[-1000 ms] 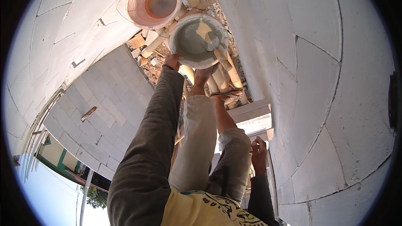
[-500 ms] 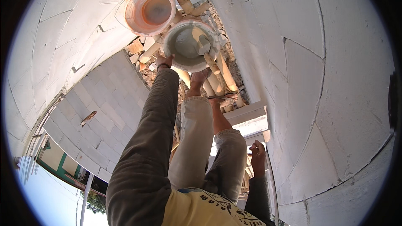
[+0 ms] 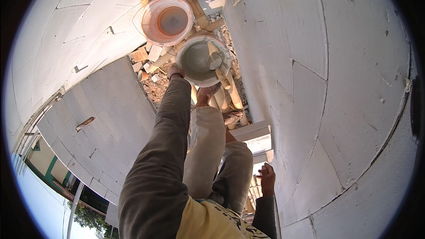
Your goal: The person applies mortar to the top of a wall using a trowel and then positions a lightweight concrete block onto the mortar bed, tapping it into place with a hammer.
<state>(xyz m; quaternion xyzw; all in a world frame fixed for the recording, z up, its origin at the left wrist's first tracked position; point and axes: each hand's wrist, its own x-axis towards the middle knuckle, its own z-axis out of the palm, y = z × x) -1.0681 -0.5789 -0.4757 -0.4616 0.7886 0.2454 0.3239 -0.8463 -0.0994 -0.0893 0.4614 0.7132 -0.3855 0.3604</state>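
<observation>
My left hand [image 3: 176, 72] grips the left rim of a round bucket [image 3: 191, 65] holding wet grey mortar. A trowel [image 3: 215, 62] rests in it, its wooden handle [image 3: 221, 78] over the near rim. A pale pink bucket [image 3: 151, 23] with orange inside and a wire handle sits behind, at upper left. My right hand [image 3: 266, 178] is low by the right wall, fingers curled; whether they hold anything small is unclear. My sandalled feet are on bamboo poles [image 3: 235, 97] just below the mortar bucket.
White block walls rise on the left [image 3: 97, 124] and right [image 3: 336, 106]. Rubble and broken blocks [image 3: 141, 55] lie around the poles. A pale ledge [image 3: 250, 130] is beside my right leg. A green-trimmed building [image 3: 55, 168] and a tree [image 3: 90, 221] show at lower left.
The buckets, poles and my left hand sit lower in the picture as the view shifts. My left hand keeps its grip on the rim; my right hand is lower in the picture, still curled.
</observation>
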